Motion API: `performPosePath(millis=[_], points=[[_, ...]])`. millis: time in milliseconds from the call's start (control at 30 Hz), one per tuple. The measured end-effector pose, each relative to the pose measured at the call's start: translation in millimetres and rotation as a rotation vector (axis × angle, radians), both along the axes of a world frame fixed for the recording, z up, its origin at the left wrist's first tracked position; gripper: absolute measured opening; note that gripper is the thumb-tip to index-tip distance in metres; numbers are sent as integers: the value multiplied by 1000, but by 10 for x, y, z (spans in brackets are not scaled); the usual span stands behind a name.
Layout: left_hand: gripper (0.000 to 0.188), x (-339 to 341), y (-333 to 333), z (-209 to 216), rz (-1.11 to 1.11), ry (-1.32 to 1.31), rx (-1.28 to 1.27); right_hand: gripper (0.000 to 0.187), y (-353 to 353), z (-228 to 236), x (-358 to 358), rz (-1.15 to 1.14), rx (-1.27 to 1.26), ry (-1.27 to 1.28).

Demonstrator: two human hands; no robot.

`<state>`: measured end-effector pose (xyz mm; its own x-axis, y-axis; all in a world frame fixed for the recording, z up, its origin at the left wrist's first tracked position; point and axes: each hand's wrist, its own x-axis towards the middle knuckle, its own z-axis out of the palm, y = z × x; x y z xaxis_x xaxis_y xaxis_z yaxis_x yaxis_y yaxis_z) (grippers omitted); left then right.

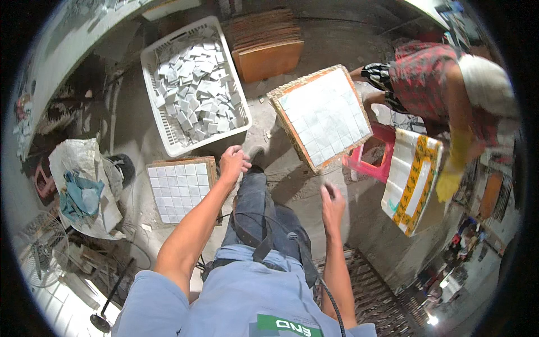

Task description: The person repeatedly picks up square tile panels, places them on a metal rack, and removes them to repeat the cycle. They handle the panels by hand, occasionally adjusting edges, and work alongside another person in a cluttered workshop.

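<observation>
My left hand (234, 163) is over my lap, between the white crate and the tiled boards. Its fingers are loosely bent and apart, with nothing visible in them. My right hand (333, 206) hangs just below the large tiled board, apart from it. A gap shows between its thumb and fingers, and the fingertips are slightly blurred. The large board (328, 118) carries rows of pale square tiles inside an orange edge and rests tilted on a stack. A second stack, topped by a smaller tile grid (178, 191), lies left of my legs. Loose white tiles (196, 84) fill the crate (155, 115).
A co-worker in a checked shirt (421, 70) and yellow glove (451, 180) bends at the right, by a pink stool (368, 160) and a taped white box (412, 180). Brown boards (269, 59) are piled behind. A sack (78, 163) and a fan (45, 247) stand left.
</observation>
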<state>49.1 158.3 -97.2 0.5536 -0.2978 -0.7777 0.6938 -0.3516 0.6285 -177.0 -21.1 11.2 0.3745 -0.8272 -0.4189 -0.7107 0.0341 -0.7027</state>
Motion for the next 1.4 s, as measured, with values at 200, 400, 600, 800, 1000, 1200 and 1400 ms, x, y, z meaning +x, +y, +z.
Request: performPosePath(millis=[200, 400, 600, 800, 1000, 1200, 1400], points=[[35, 381, -309, -226, 141, 6, -71, 35, -476, -607, 1834, 627, -414, -5], [39, 765, -643, -440, 149, 23, -77, 37, -670, -1446, 2711, 1010, -619, 55], [39, 973, -1168, -1224, 28, -60, 5, 21, -807, -2016, 2765, 1122, -768, 51], [30, 1015, -1645, -1535, 42, 51, -204, 14, -999, -2094, 2730, 1177, -713, -164], [22, 980, -1710, -1520, 165, 216, -363, 17, -1019, -2084, 2745, 1138, -664, -206], [22, 861, -1627, -1531, 230, 224, -486, 14, -1061, -2072, 2780, 1193, -608, -177], [30, 716, -1597, -1582, 266, 142, -561, 17, -1116, -2001, 2831, 1275, -576, -142]])
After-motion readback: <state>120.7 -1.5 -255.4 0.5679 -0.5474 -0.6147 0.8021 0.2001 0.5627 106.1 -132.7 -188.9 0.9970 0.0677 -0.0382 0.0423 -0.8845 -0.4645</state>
